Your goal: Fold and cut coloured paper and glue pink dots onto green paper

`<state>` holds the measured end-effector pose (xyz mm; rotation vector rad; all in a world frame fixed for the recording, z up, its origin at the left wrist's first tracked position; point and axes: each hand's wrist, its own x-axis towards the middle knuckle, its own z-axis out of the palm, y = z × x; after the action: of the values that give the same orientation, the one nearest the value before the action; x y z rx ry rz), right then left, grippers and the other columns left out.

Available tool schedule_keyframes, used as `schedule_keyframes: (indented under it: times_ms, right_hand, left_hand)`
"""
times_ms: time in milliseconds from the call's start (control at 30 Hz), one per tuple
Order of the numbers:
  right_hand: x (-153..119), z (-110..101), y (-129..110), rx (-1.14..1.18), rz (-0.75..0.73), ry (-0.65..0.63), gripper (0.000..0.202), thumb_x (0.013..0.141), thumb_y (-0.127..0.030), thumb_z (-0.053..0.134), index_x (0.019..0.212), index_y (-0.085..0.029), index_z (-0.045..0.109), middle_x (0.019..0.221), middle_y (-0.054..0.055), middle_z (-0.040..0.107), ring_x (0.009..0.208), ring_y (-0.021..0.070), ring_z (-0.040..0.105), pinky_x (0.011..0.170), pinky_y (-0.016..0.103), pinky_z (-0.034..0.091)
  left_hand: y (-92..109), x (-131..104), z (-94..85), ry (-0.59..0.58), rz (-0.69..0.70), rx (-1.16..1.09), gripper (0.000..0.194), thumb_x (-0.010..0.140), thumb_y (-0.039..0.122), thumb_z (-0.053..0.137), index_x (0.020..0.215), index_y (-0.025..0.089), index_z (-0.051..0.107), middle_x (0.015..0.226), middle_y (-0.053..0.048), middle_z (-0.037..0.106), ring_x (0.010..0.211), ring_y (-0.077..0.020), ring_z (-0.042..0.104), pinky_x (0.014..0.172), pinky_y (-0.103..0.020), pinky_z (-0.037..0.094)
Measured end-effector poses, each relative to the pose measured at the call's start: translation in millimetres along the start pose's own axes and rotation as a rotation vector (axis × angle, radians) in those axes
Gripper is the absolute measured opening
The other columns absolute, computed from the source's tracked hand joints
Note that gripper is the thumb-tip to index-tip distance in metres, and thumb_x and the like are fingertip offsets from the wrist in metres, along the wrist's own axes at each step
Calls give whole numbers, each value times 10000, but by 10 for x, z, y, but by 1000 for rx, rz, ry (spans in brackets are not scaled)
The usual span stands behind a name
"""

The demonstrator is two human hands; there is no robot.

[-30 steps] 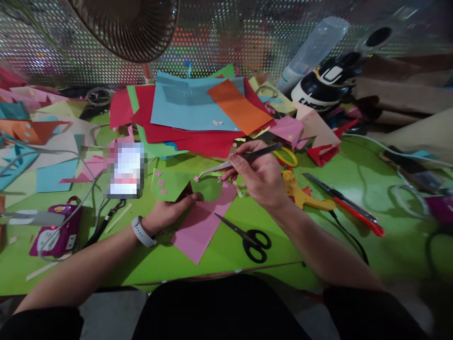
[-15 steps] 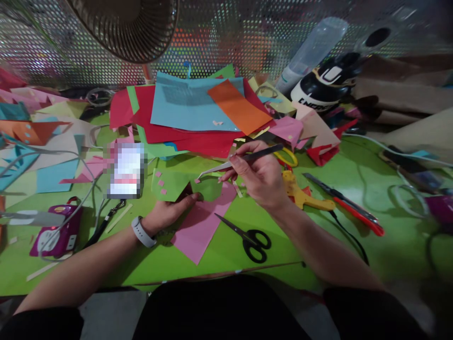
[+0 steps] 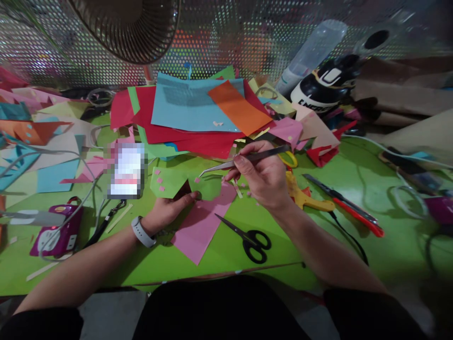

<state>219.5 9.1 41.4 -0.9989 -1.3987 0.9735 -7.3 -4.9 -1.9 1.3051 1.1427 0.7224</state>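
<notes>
My left hand (image 3: 170,210) grips a folded piece of green paper (image 3: 171,179), thumb along its near edge. Several small pink squares sit on the paper's left part, and a single pink square (image 3: 197,180) lies on its right part. In my right hand (image 3: 264,177) is a pair of bent-tip metal tweezers (image 3: 244,158). Their tip is just above and right of the single square, apart from it as far as I can see. Below the green paper lies a pink sheet (image 3: 201,231), with black-handled scissors (image 3: 247,238) beside it.
A yellow glue gun (image 3: 306,198) and a red utility knife (image 3: 348,208) lie to the right. Stacked colored paper (image 3: 191,104) stands behind my hands under a fan (image 3: 130,28). At left are a phone (image 3: 126,170), a purple power strip (image 3: 62,229) and loose cables.
The tweezers have drawn back slightly right and up from the single pink square, which stays on the green paper. The green paper's left part has tilted a little.
</notes>
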Motion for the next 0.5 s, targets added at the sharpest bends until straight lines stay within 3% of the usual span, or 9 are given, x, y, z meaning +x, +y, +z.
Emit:
schedule_keyframes:
  times_ms: [200,367,500]
  right_hand:
    - [-85,-33,75,-21,-48,-23,274,915,-432,705,973,-255,505,723,-56,682,525,125,713,509,218,618]
    - [-140,-50,156,6,-154,-41,219,919,-333,718,1005,-247,535,728,-53,697,578,134,735,527,228,625]
    - [-174,-57,194,-23,-277,-52,195,919,-257,714,1041,-257,561,767,-49,721,619,137,747,555,240,636]
  left_hand:
    - [12,-6,3,-2,-69,-45,362,780,518,759,746,161,712,712,-73,691,583,-166,589,535,-315,503]
    - [-4,-4,11,33,-75,-74,385,734,528,790,775,152,715,802,-93,725,667,-193,644,592,-330,532]
    - [-27,-9,-2,54,-184,-63,446,708,568,800,807,139,730,816,-112,739,668,-208,663,593,-345,537]
